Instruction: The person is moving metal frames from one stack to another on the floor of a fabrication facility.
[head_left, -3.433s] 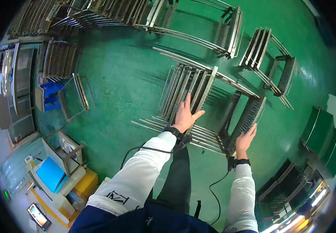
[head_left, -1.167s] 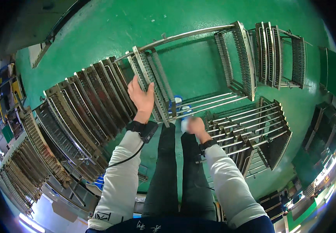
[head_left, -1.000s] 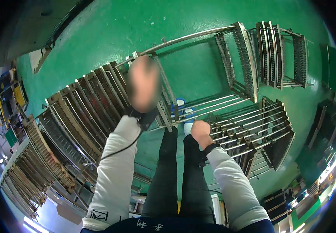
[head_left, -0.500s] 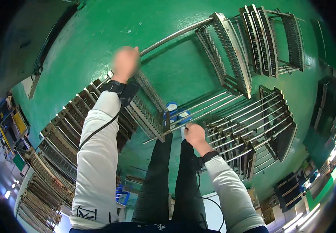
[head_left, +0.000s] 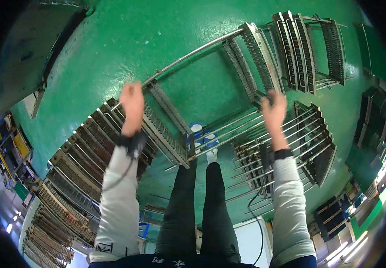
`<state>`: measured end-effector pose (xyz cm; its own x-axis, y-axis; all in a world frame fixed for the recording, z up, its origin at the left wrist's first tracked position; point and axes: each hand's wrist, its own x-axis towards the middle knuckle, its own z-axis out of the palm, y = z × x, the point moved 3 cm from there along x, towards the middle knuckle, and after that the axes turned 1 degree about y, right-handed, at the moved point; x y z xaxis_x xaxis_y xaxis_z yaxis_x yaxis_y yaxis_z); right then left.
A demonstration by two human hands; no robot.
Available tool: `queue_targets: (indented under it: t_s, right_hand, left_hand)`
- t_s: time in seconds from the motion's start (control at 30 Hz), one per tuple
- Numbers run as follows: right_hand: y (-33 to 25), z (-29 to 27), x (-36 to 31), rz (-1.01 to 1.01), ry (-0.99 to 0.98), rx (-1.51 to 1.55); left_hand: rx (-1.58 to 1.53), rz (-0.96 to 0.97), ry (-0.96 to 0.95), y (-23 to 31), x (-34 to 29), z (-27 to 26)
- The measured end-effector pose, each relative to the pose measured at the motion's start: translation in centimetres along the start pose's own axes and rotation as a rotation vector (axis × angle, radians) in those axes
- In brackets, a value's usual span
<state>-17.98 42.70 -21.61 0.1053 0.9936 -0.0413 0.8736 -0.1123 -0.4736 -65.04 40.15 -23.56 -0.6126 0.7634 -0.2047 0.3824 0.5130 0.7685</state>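
In front of my legs stands a metal slotted rack (head_left: 170,133), an open frame with toothed side plates joined by round rods. My left hand (head_left: 132,105) is over its left side, near the end of the long far rod (head_left: 197,50). Motion smears those fingers, so whether they touch the rack cannot be told. At the rack's right side plate (head_left: 264,62), my right hand (head_left: 274,111) is by the lower end, thumb and fingers apart. Contact there is unclear. Both wrists wear black bands.
More slotted racks (head_left: 81,147) stand in a row at left. Another rack (head_left: 309,49) is at far right, and a rack with many rods (head_left: 309,143) stands nearer on the right. The floor (head_left: 112,40) is green. A dark panel (head_left: 28,53) is at upper left.
My left hand has come nearer, off the far rod's left part. My right hand has moved right and away from me, from the near rods to the right side plate.
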Motion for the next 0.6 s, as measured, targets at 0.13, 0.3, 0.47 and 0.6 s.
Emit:
queue_targets:
  t_s: [0.13, 0.3, 0.47, 0.6]
  right_hand:
    - [8.2, -0.1, 5.9, 0.213, -0.106, 0.056]
    - [8.1, 0.7, 6.8, 0.227, -0.12, 0.167]
    - [2.1, -5.4, 6.9, 0.559, -0.176, 0.526]
    - [-2.5, -11.2, 4.0, 0.51, -0.212, 0.474]
  left_hand:
    - [0.145, -0.019, 0.188, -4.4, -9.0, -4.9]
    - [-0.321, -0.707, -0.113, -4.2, -16.2, -1.5]
    - [-0.411, -0.712, -0.088, -2.2, -15.8, -3.6]
    - [-0.47, -0.702, -0.062, 3.2, -17.1, -5.9]
